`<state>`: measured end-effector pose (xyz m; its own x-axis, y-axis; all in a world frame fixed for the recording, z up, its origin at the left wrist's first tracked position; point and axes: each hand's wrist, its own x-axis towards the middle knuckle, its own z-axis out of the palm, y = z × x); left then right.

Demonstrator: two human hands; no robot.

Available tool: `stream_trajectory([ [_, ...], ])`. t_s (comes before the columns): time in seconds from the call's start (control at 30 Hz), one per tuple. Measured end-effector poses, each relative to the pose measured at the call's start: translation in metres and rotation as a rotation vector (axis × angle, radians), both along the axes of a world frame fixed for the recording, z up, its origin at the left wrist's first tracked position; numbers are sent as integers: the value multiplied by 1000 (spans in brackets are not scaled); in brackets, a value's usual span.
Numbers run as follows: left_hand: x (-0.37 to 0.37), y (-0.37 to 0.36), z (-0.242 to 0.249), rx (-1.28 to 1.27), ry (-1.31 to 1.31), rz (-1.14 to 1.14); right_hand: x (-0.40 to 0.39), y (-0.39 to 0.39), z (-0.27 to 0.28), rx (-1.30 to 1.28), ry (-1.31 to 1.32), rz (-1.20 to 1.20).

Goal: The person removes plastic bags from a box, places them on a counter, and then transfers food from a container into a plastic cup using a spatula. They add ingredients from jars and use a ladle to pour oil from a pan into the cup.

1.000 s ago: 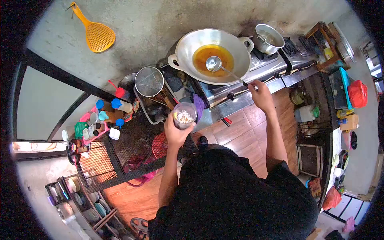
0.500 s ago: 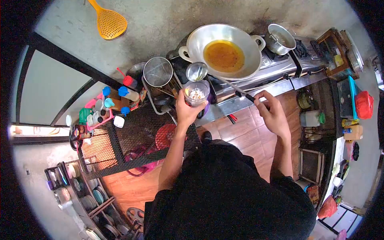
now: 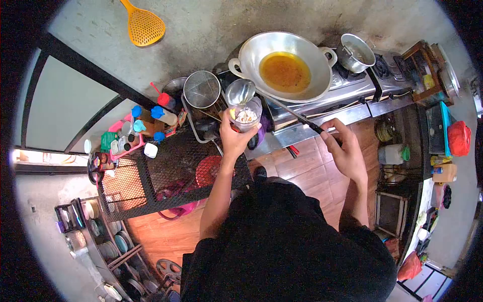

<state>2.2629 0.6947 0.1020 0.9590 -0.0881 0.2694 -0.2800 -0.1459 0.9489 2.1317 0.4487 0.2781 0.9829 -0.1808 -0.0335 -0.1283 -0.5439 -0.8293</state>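
My left hand (image 3: pixel 235 137) is wrapped round a clear cup (image 3: pixel 246 116) with white and orange bits inside. Between the fingers of my right hand (image 3: pixel 343 146) is the black handle of a metal ladle (image 3: pixel 241 91). The ladle's bowl is tilted over the cup's rim, and a thin pale stream seems to run from it. Behind the ladle, a large wok (image 3: pixel 246 55) with yellow-brown oil stands on the stove.
A small pot (image 3: pixel 355 53) stands on the stove (image 3: pixel 385 75) to the right. Left of the wok lies a round strainer (image 3: pixel 202 89). Bottles (image 3: pixel 164 116) crowd the mesh-topped table (image 3: pixel 176 151). An orange skimmer (image 3: pixel 145 26) hangs on the wall.
The ladle's bowl has shifted slightly left and tipped over the cup. My right hand has turned a little with the handle. The whole view has shifted slightly.
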Motion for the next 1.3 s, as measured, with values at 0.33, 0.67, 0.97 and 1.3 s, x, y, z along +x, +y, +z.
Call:
stream_trajectory([
  [0.33, 0, -4, 21, -110, 19, 126, 9, -16, -26, 702, 238, -63],
  [0.67, 2, 20, 2, -166, -57, 262, 31, -40, -67, 684, 96, -317],
  [0.97, -51, 46, -20, -51, -3, 322, 84, -44, -159, -346, -84, -276],
  [1.3, -111, 67, -24, -169, 294, 320, 91, -26, -161, -471, -96, -262],
])
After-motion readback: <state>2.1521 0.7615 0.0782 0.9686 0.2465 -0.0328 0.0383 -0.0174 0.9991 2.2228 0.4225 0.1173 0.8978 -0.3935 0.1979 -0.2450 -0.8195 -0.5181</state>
